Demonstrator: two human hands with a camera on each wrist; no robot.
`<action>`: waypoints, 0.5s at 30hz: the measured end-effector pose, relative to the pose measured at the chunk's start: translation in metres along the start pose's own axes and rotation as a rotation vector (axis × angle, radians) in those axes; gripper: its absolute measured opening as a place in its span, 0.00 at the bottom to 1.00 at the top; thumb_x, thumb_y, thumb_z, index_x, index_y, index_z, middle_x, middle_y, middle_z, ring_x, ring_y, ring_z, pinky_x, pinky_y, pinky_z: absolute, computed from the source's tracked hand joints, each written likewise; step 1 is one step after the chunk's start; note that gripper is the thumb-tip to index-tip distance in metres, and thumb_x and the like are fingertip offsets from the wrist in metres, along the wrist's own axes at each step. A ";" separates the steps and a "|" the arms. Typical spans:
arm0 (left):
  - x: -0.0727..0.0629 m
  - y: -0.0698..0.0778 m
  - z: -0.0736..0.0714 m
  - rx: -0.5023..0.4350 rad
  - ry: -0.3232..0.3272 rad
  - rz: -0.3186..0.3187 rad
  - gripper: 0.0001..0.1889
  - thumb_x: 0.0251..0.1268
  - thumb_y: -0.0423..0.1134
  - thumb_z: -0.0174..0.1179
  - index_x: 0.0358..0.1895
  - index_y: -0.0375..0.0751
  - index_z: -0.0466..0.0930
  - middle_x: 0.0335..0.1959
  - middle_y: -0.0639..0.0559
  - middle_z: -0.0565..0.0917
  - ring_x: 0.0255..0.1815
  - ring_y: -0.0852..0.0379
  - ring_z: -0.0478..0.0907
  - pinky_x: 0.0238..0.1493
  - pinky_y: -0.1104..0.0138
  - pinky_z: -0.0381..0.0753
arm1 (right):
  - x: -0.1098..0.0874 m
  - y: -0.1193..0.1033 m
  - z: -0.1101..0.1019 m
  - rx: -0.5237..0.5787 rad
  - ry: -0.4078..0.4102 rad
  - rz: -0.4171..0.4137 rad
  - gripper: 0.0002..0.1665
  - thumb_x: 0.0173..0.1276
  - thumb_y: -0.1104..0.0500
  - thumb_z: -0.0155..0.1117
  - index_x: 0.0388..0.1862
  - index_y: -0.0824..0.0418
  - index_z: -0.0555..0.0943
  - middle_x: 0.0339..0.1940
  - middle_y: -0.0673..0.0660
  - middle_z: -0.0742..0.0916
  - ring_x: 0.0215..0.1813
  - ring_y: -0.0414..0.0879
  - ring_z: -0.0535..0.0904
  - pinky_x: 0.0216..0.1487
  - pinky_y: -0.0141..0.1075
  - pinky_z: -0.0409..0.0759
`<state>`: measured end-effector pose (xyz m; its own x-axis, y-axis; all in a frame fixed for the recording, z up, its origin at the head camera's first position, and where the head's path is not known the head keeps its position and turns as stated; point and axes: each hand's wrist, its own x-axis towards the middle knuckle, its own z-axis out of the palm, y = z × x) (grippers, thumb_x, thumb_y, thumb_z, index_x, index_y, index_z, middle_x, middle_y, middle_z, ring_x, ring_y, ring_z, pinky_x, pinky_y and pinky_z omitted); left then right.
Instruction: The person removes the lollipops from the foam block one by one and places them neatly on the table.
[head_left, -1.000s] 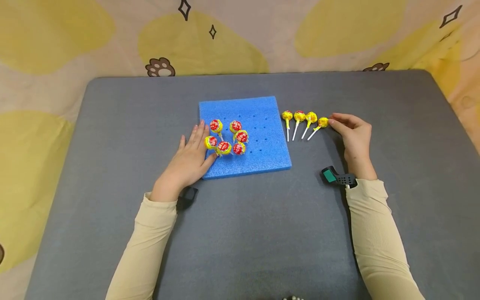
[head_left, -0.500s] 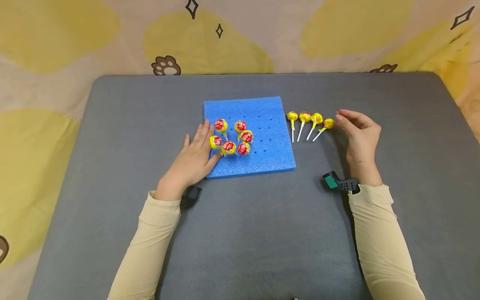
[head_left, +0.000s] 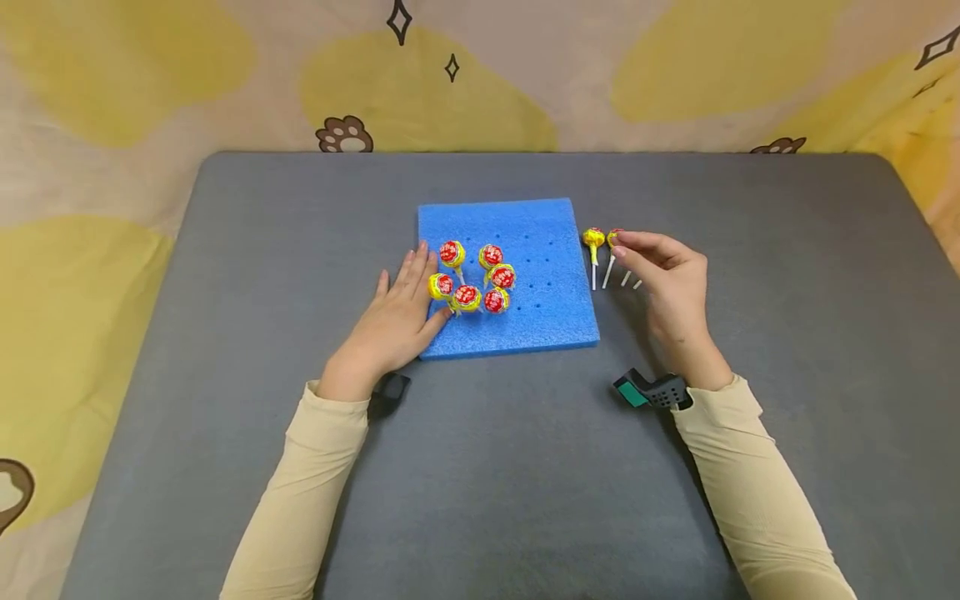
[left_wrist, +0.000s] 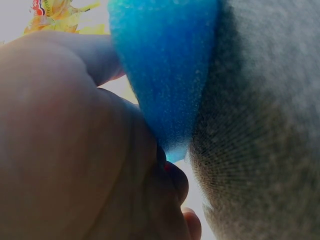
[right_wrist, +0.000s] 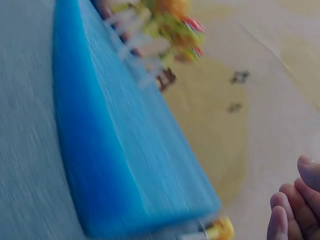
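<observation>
"What is the blue foam board [head_left: 540, 329] holding?"

"Six wrapped lollipops [head_left: 467, 297] are standing in its left half, their red-and-yellow candies uppermost, sticks pointing down into the foam and some leaning. Small holes [head_left: 549, 283] are dotting the right half. The board is lying flat on a grey table [head_left: 487, 467]."

"And the left hand [head_left: 393, 325]?"

"It is resting along the board's left edge, fingers extended rather than gripping, the thumb lying on the foam just beside the nearest candies."

"Where are the other lollipops lying?"

"In a row on the table, just beside the board's right edge. The first loose lollipop [head_left: 593, 239] is pointing its candy toward a yellow-patterned cloth [head_left: 525, 75], its stick running almost straight toward the person. The second loose lollipop [head_left: 608, 271] is slanting slightly, stick end to the left, its candy partly covered by fingertips. Two more sticks [head_left: 626, 278] are slanting the same way from beneath the right hand [head_left: 671, 287], their candies hidden."

"Is that hand grasping one?"

"The right wrist view is showing thumb and fingers parted, loosely bent, with nothing between them. Whether a fingertip is touching the second candy, I cannot tell."
</observation>
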<state>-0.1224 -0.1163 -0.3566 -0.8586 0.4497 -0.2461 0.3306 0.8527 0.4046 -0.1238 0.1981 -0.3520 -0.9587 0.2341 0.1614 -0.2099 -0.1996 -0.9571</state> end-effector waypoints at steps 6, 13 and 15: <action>0.000 0.000 0.000 -0.002 0.004 -0.006 0.40 0.72 0.52 0.43 0.75 0.40 0.31 0.76 0.47 0.30 0.75 0.52 0.26 0.70 0.49 0.29 | -0.005 0.000 0.021 -0.047 -0.109 0.054 0.12 0.54 0.73 0.69 0.40 0.72 0.85 0.36 0.56 0.87 0.40 0.45 0.84 0.46 0.32 0.79; 0.001 0.000 0.000 0.003 0.002 -0.005 0.40 0.72 0.53 0.43 0.75 0.40 0.31 0.76 0.47 0.30 0.75 0.52 0.26 0.70 0.50 0.29 | -0.006 0.006 0.042 -0.190 -0.183 0.080 0.15 0.57 0.70 0.69 0.43 0.76 0.82 0.35 0.51 0.88 0.39 0.42 0.84 0.45 0.30 0.79; 0.001 0.000 0.000 0.005 -0.001 -0.004 0.40 0.72 0.53 0.43 0.75 0.40 0.31 0.76 0.47 0.30 0.75 0.52 0.26 0.70 0.50 0.29 | -0.007 0.008 0.048 -0.217 -0.216 0.086 0.15 0.58 0.70 0.68 0.44 0.77 0.81 0.35 0.52 0.88 0.39 0.41 0.84 0.44 0.30 0.79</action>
<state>-0.1232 -0.1159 -0.3563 -0.8596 0.4463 -0.2487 0.3289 0.8559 0.3992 -0.1282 0.1493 -0.3487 -0.9946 0.0131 0.1030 -0.1030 0.0034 -0.9947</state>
